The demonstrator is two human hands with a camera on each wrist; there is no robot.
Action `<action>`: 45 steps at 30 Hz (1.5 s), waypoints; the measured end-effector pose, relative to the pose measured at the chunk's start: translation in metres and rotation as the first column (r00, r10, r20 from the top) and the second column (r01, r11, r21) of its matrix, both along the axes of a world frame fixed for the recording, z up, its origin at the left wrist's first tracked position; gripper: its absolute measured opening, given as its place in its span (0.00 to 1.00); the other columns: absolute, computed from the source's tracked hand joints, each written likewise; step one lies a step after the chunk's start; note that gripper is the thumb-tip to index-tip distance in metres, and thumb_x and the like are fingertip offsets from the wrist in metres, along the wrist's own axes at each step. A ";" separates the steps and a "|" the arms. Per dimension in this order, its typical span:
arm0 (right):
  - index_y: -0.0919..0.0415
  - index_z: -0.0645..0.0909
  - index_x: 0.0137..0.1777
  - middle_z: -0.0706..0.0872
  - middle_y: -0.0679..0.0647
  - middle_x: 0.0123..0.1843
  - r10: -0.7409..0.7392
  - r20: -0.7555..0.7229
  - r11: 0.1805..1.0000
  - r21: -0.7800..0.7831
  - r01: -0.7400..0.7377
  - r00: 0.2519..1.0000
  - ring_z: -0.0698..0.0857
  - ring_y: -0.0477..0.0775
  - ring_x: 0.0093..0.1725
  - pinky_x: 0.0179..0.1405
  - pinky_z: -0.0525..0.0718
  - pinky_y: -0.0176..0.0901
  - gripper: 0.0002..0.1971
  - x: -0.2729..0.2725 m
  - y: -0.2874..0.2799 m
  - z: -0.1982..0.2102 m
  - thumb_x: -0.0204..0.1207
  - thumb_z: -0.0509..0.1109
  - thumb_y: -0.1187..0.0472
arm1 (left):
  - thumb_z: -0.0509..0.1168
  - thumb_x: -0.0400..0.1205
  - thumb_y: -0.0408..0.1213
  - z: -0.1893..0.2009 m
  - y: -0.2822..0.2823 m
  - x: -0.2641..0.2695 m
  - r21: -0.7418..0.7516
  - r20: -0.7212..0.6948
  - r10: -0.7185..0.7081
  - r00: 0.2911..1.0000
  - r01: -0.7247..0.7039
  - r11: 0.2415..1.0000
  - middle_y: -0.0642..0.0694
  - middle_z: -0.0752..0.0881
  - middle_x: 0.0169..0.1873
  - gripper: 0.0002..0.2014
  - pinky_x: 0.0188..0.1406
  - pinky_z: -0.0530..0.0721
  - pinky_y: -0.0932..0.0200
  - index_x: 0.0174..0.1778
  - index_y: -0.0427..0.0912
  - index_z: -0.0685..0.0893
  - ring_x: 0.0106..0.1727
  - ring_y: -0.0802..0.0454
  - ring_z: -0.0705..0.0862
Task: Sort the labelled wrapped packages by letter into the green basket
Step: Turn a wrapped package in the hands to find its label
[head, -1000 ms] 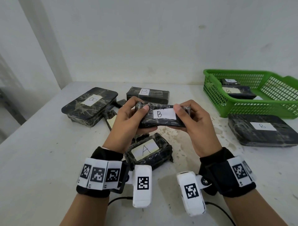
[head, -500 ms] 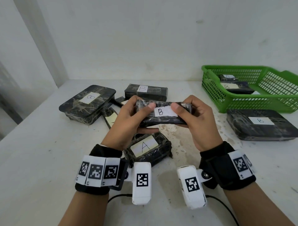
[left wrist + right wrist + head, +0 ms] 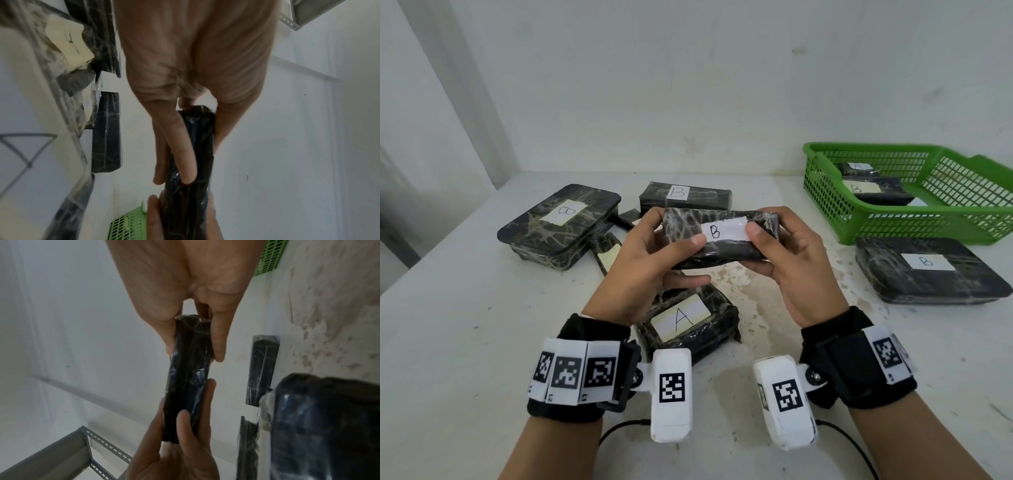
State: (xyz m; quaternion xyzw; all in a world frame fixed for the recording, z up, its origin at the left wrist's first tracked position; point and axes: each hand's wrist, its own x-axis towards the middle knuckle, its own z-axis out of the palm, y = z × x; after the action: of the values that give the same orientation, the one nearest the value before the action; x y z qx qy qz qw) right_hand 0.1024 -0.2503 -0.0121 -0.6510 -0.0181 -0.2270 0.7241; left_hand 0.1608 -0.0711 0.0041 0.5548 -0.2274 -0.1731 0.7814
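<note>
Item: B package, held above the desk's middle, my left hand and right hand each pinching an end. Handling: keep label up, carry level to green basket at the right rear corner.

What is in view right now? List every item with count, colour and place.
held B package: one, black wrap, white label, gripped in both hands above the table
A package: one, black, table, below the hands
B packages on table: three, black; rear left, rear centre, right beside basket
green basket: one, rear right, holds at least two black packages; one reads B
thin black packages: partly hidden, count unclear
table: white
left hand: grips package's left end
right hand: grips right end
</note>
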 end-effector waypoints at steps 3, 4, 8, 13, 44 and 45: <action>0.55 0.81 0.51 0.88 0.46 0.45 0.059 -0.027 0.998 0.012 -0.059 0.998 0.89 0.46 0.49 0.49 0.88 0.42 0.07 0.000 0.000 0.001 0.76 0.73 0.58 | 0.68 0.77 0.27 -0.002 0.000 0.002 0.000 0.001 0.051 0.999 -0.051 0.999 0.52 0.91 0.43 0.14 0.32 0.90 0.58 0.58 0.40 0.78 0.45 0.53 0.91; 0.55 0.81 0.53 0.89 0.47 0.47 0.087 -0.040 0.996 0.019 -0.087 0.995 0.89 0.48 0.51 0.52 0.88 0.43 0.11 0.000 0.001 0.001 0.72 0.75 0.55 | 0.68 0.78 0.27 -0.003 0.000 0.002 -0.005 0.000 0.059 0.998 -0.059 0.998 0.51 0.91 0.43 0.14 0.32 0.90 0.59 0.59 0.40 0.78 0.45 0.52 0.91; 0.56 0.81 0.54 0.90 0.55 0.54 0.062 -0.027 0.998 0.011 -0.062 0.998 0.88 0.56 0.57 0.57 0.88 0.50 0.16 -0.001 0.002 0.003 0.67 0.77 0.58 | 0.71 0.70 0.35 0.000 0.001 0.001 -0.020 0.004 0.022 1.000 -0.022 1.000 0.50 0.92 0.45 0.21 0.34 0.91 0.56 0.60 0.41 0.78 0.48 0.50 0.92; 0.57 0.81 0.55 0.90 0.54 0.53 0.058 -0.034 0.998 0.023 -0.058 0.998 0.88 0.56 0.57 0.58 0.88 0.52 0.16 -0.001 0.001 0.003 0.69 0.78 0.59 | 0.72 0.69 0.30 -0.003 -0.001 0.001 -0.020 0.014 0.052 0.999 -0.052 0.998 0.48 0.92 0.45 0.21 0.35 0.90 0.60 0.58 0.40 0.79 0.48 0.48 0.92; 0.59 0.80 0.45 0.84 0.46 0.37 -0.008 0.011 0.998 -0.067 0.009 1.000 0.87 0.46 0.42 0.46 0.89 0.47 0.09 0.002 -0.004 -0.002 0.78 0.66 0.53 | 0.65 0.79 0.40 -0.006 -0.003 0.000 0.013 0.007 0.046 0.999 -0.046 0.999 0.51 0.90 0.45 0.09 0.39 0.92 0.50 0.53 0.43 0.80 0.50 0.51 0.91; 0.60 0.80 0.45 0.84 0.46 0.37 -0.007 0.012 0.997 -0.072 0.008 1.000 0.86 0.46 0.41 0.45 0.88 0.45 0.08 0.003 -0.004 -0.003 0.79 0.66 0.54 | 0.65 0.81 0.39 -0.007 -0.003 0.000 0.023 0.023 0.052 0.998 -0.053 0.998 0.50 0.90 0.46 0.05 0.39 0.92 0.51 0.51 0.44 0.79 0.50 0.51 0.91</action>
State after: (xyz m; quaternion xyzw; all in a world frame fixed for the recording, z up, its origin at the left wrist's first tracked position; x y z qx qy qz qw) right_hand 0.1054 -0.2545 -0.0146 -0.6753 -0.0278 -0.2326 0.6994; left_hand 0.1607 -0.0744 -0.0030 0.5715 -0.2194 -0.1489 0.7766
